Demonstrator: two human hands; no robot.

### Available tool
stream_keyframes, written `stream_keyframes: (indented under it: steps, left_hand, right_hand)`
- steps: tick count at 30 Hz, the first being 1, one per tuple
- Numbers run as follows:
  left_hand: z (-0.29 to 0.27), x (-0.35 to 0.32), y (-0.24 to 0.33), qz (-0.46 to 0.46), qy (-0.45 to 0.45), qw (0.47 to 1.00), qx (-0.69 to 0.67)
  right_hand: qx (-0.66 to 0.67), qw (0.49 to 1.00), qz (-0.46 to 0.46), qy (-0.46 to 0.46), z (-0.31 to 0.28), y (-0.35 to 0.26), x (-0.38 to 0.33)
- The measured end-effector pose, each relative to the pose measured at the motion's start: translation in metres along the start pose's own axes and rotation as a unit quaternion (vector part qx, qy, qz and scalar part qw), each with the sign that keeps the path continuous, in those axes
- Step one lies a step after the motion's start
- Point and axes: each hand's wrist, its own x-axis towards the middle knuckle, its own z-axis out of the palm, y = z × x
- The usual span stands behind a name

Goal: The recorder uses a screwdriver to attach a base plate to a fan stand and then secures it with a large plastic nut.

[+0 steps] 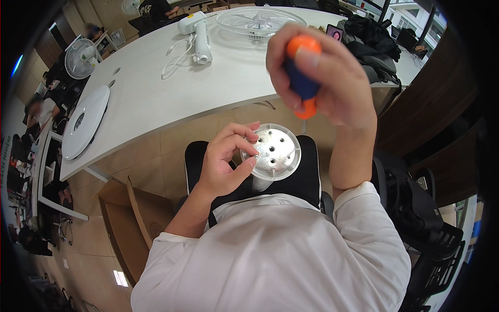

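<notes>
In front of my lap a white round fan-stand part [262, 183] stands upright, its round end facing up. Set inside its white rim is a silver metal plate [280, 151] with several dark holes. My left hand [226, 158] is at the plate's left side, thumb and index finger pinched together over its edge. Whatever is between those fingertips is too small to make out. Raised above and to the right, my right hand [332, 78] grips a screwdriver by its orange and blue handle [301, 78]. The hand is slightly blurred, and no shaft can be seen.
On the white table [140, 99] lie a white fan motor body [200, 41] with its cable, a clear fan guard [249, 21] and a round white base [86, 122]. An open cardboard box [122, 218] is on the floor at left; black bags [371, 44] lie at right.
</notes>
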Motion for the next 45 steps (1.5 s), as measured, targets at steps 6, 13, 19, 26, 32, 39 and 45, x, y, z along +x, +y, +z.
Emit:
stream_keyframes:
  steps: [6, 13, 19, 26, 32, 39, 45]
  left_hand:
    - [0.002, -0.003, 0.0, -0.026, 0.028, 0.999, -0.01]
    - [0.0, -0.004, -0.003, -0.019, 0.042, 0.999, 0.017]
    - [0.003, -0.002, -0.004, -0.004, 0.046, 0.999, 0.011]
    - [0.001, -0.004, -0.002, -0.024, 0.047, 0.998, 0.023]
    - [-0.001, -0.008, -0.006, -0.057, 0.041, 0.997, 0.015]
    - [0.01, 0.001, -0.002, -0.001, 0.063, 0.997, 0.035]
    - [0.007, 0.0, -0.004, 0.025, 0.049, 0.997, 0.058]
  right_hand:
    - [0.146, 0.981, -0.117, 0.057, 0.028, 0.019, 0.013]
    - [0.211, 0.969, -0.109, 0.071, 0.044, 0.033, 0.009]
    - [0.177, 0.977, -0.092, 0.074, 0.052, 0.027, 0.008]
    - [0.047, 0.985, -0.102, 0.133, 0.058, 0.026, 0.006]
    - [0.065, 0.982, -0.111, 0.135, 0.061, 0.025, 0.008]
    - [-0.024, 0.971, -0.13, 0.201, 0.072, 0.031, 0.013]
    - [0.049, 0.988, -0.129, 0.066, 0.044, 0.035, 0.022]
